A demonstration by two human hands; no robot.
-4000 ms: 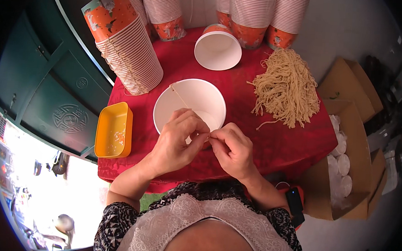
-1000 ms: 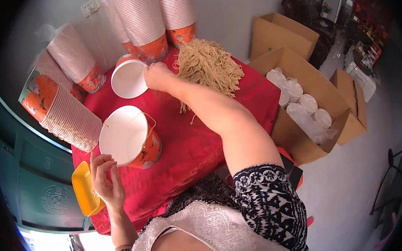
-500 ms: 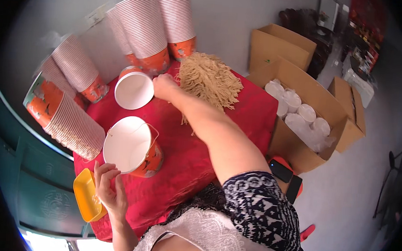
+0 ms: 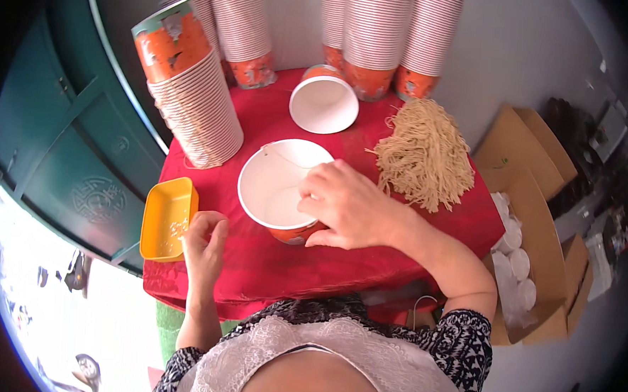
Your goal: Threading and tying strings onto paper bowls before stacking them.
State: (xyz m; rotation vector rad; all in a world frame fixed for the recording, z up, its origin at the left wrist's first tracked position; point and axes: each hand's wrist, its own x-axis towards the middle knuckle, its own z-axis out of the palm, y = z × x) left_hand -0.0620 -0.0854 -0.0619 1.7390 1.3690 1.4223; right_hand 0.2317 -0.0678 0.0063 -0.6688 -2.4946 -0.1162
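Observation:
A white-lined paper bucket (image 4: 284, 187) with an orange patterned outside stands before me. A thin cord (image 4: 287, 159) runs from a hole near its far rim across the opening towards my right hand. My right hand (image 4: 352, 205) straddles the right side of the rim, fingers curled over the inside and thumb outside. The fingertips are partly hidden. My left hand (image 4: 206, 240) is at the right edge of a yellow plastic tray (image 4: 158, 216) holding small white pieces. Its thumb and fingers are drawn together; anything between them is too small to name.
A second bucket (image 4: 324, 104) lies tilted with its mouth towards me. Tan cut cords (image 4: 426, 156) are heaped at the right of the red cloth (image 4: 253, 264). Tall bucket stacks (image 4: 198, 112) line the back and left. An open carton (image 4: 539, 229) stands right of the table.
My right hand has come back from beside the far bucket and the cord heap to the near bucket's rim. My left hand has moved from that bucket to the tray. The view has turned left.

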